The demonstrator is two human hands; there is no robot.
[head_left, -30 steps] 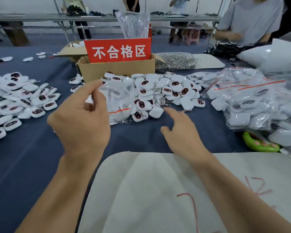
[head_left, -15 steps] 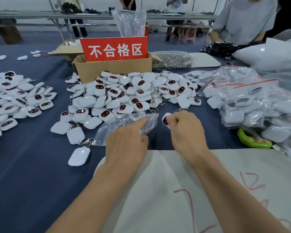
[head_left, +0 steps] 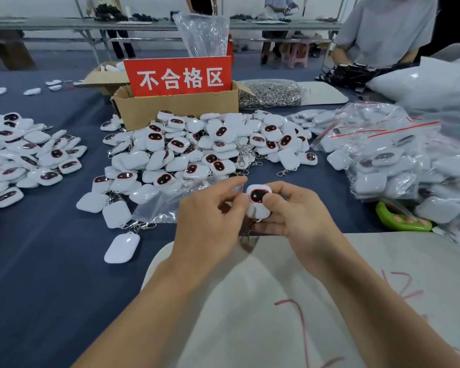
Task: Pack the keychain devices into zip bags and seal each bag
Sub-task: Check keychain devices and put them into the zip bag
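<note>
Both my hands meet above the near edge of the blue-covered table [head_left: 37, 261]. My right hand [head_left: 300, 221] clamps one white keychain device [head_left: 259, 200], thumb across its front and fingers curled behind, with its dark, red-rimmed face turned up. Its metal clasp [head_left: 247, 236] hangs below, blurred. My left hand [head_left: 210, 224] pinches the edge of a clear zip bag [head_left: 162, 205] just beside the device; the rest of the bag trails left and lies on the cloth. I cannot tell whether the device has entered the bag.

Beyond my fingers spreads a loose heap of devices [head_left: 210, 147], with a second heap [head_left: 24, 155] well apart at the left. Filled bags with red zip strips [head_left: 396, 166] are piled at the right, a green plastic object [head_left: 401, 220] at their near edge. Behind the centre heap stands a cardboard box [head_left: 175, 110] bearing a red sign [head_left: 178, 75] with white Chinese characters, and a sack of metal clasps [head_left: 271, 94] lies just right of it. A white sheet marked in red [head_left: 263, 301] lies under my forearms. A person in a grey shirt [head_left: 388, 27] sits at the far right.
</note>
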